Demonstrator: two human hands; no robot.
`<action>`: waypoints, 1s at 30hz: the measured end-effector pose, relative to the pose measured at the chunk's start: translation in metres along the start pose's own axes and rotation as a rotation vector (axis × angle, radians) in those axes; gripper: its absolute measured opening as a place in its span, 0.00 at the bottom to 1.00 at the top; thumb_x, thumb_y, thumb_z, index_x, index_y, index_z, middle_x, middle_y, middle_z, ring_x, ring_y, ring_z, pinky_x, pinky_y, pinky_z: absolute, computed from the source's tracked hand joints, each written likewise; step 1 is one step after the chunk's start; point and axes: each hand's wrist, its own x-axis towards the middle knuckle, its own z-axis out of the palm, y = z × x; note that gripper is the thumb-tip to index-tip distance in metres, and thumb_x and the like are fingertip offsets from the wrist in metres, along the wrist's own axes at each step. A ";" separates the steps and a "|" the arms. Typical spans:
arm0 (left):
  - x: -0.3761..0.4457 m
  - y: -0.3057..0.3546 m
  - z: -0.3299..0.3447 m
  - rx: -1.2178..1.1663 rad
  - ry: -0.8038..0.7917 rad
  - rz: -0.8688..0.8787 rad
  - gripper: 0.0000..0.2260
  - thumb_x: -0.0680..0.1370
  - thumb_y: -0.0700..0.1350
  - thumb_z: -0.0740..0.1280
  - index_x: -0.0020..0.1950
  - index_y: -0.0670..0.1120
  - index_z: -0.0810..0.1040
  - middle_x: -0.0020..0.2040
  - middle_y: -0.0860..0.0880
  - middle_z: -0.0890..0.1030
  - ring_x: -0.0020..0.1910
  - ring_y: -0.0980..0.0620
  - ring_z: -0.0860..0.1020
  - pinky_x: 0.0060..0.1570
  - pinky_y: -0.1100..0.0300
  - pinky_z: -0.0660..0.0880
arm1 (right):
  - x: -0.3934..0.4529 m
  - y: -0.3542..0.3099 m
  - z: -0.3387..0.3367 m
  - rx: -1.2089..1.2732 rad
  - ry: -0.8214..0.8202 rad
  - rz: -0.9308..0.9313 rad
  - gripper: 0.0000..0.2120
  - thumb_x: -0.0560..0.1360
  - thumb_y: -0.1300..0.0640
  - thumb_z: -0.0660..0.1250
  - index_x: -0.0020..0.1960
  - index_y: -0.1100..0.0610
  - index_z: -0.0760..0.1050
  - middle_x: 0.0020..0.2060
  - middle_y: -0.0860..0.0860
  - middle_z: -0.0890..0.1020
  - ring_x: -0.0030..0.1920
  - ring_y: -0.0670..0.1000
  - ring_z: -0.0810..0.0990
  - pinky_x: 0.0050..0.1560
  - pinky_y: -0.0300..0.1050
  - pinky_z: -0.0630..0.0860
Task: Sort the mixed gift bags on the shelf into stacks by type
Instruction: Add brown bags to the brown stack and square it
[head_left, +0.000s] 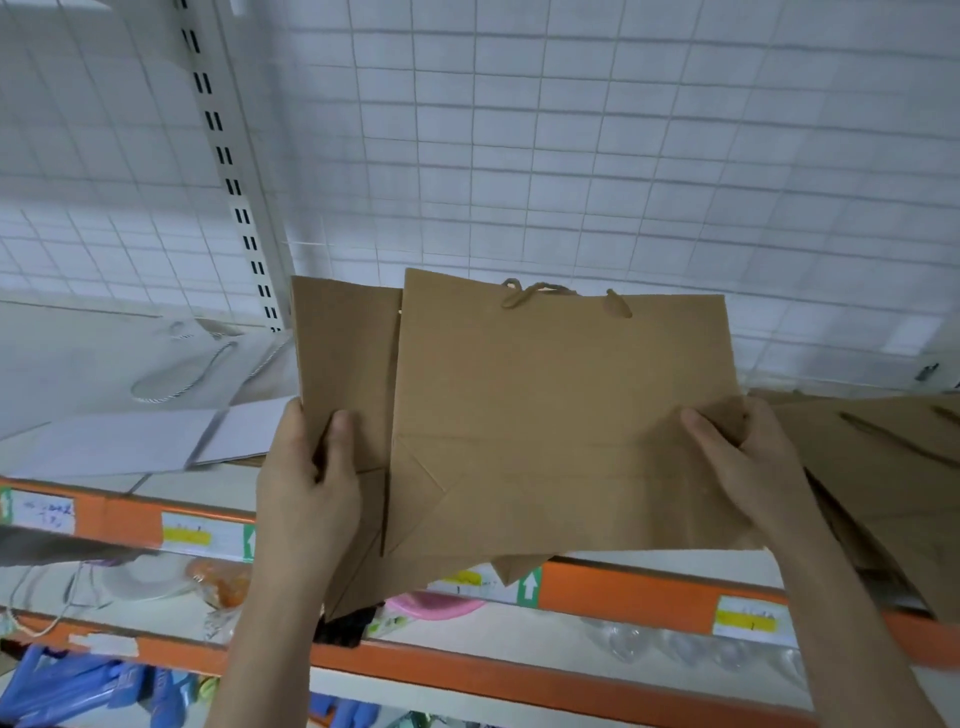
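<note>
Both hands up on the brown bags, held flat above the shelf edge!

From the head view, the left hand (306, 483) pinched the left edge of the rear brown paper bag (343, 364), thumb on its face, while the right hand (743, 467) closed its grip on the lower right corner of the front brown bag (561, 415), thumb pressed on top. The bags overlapped, held over the orange-edged shelf (623, 592), with white bags (130, 436) lying to the left and more brown bags (883, 457) stacked right. They looked light and flat, stiff enough to hold shape but easily creased; side edges near the folded base seemed the safest hold, rope handles (566, 299) left alone.
</note>
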 end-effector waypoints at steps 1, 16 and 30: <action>0.001 0.001 0.002 -0.019 -0.001 0.012 0.03 0.80 0.44 0.58 0.51 0.47 0.71 0.40 0.58 0.74 0.39 0.54 0.71 0.35 0.62 0.63 | -0.003 -0.002 -0.004 -0.014 0.021 -0.008 0.20 0.73 0.47 0.67 0.60 0.56 0.70 0.50 0.50 0.77 0.51 0.52 0.75 0.51 0.48 0.71; -0.048 0.066 0.133 -0.285 -0.245 -0.007 0.04 0.80 0.45 0.60 0.53 0.51 0.73 0.45 0.61 0.78 0.44 0.67 0.76 0.40 0.70 0.68 | 0.002 0.051 -0.158 -0.210 0.287 -0.003 0.16 0.71 0.47 0.70 0.52 0.57 0.73 0.45 0.50 0.76 0.48 0.52 0.74 0.47 0.44 0.65; -0.148 0.143 0.303 -0.357 -0.365 -0.338 0.06 0.80 0.45 0.60 0.56 0.47 0.67 0.45 0.54 0.72 0.48 0.52 0.72 0.47 0.57 0.68 | 0.073 0.145 -0.313 -0.324 0.152 0.143 0.26 0.73 0.45 0.67 0.65 0.58 0.69 0.60 0.56 0.76 0.59 0.58 0.74 0.51 0.46 0.67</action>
